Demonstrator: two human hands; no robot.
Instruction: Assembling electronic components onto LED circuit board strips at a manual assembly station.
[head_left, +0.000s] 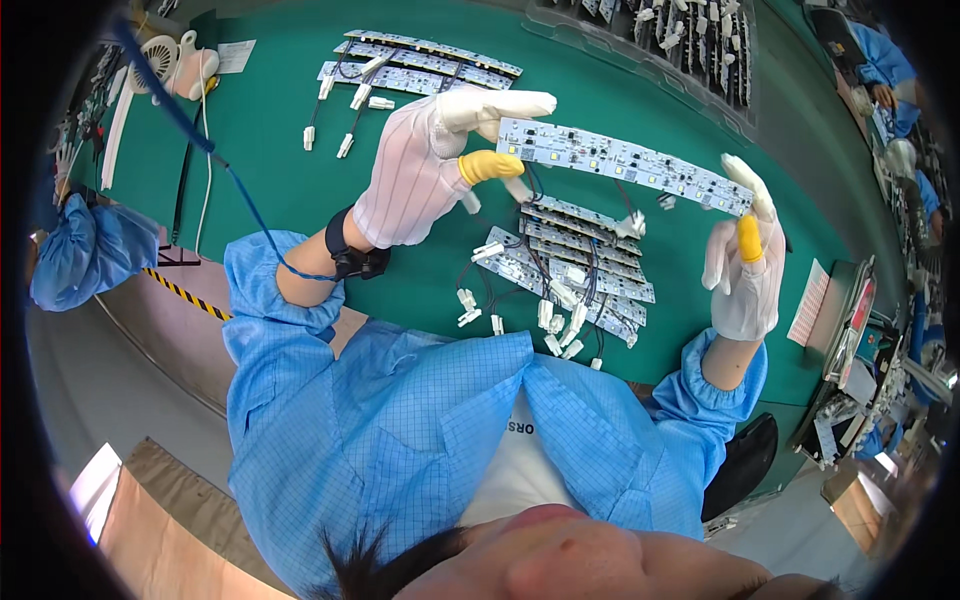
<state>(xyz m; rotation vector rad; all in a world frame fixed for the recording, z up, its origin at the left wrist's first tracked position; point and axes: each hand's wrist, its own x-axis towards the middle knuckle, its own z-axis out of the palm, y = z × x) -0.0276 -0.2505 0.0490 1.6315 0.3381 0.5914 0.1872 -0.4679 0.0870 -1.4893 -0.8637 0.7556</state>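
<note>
The left grip and right grip pinch opposite ends of one circuit board, raised between them. Its handling seems unfinished; near boards lie lower between the grips, far boards beyond the left one; which are finished, I cannot tell.

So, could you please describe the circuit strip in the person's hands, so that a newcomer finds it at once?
Find the green table, then the two white-gloved hands over it. Between the left hand and the right hand is a long, slightly curved white circuit strip. Unlike the overlapping strips on the table, it is held by its ends.
</note>
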